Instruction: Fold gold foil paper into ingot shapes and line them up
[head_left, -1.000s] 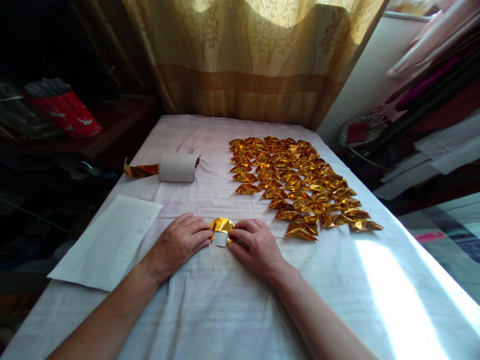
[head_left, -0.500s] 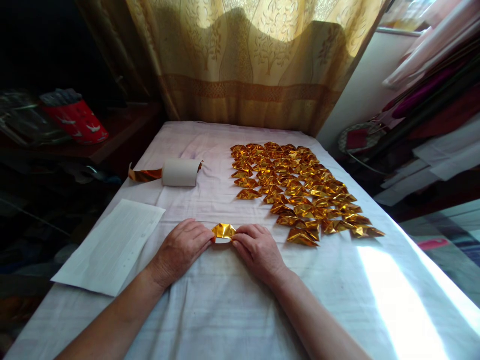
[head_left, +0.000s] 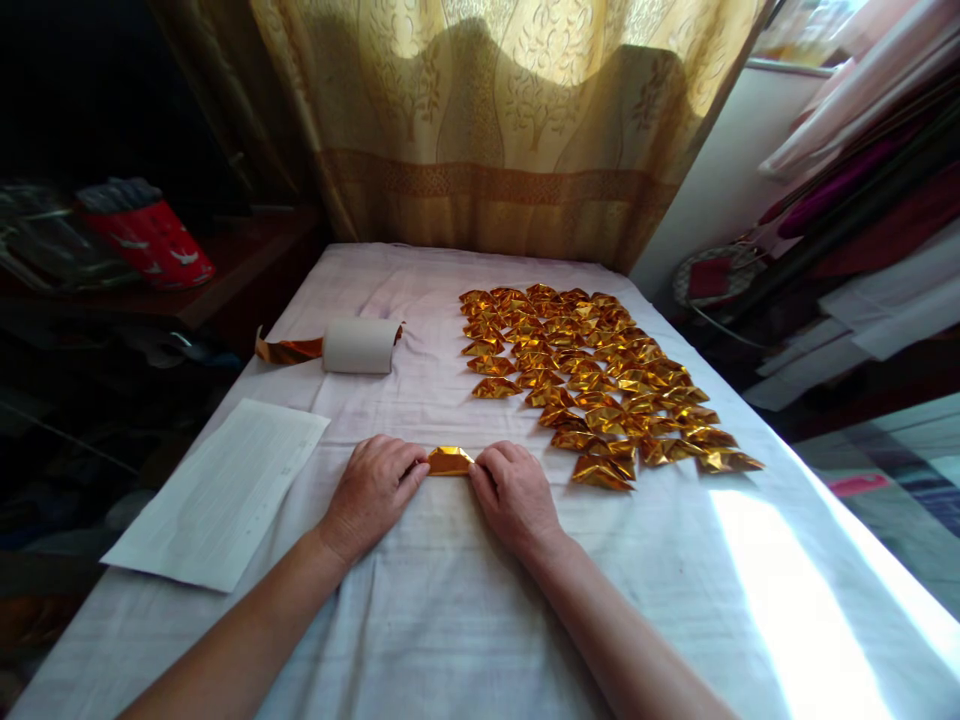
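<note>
A small folded gold foil piece (head_left: 450,461) lies on the white cloth-covered table (head_left: 465,600) in front of me. My left hand (head_left: 373,490) pinches its left end with curled fingers. On the other side, my right hand (head_left: 514,492) presses and pinches its right end. Both hands rest on the cloth. Just right of and beyond my right hand lie several rows of finished gold foil folds (head_left: 592,380).
A grey cardboard roll (head_left: 360,345) with a trailing strip of gold foil (head_left: 289,350) lies at the far left. A white paper sheet (head_left: 221,490) overhangs the table's left edge. A gold curtain (head_left: 510,130) hangs behind. Cluttered shelves stand left and right.
The foil piece showed a white flap and stood puffed up; now it is folded flat into a narrow gold strip. Both hands stayed at its ends, pressing closer to the cloth.
</note>
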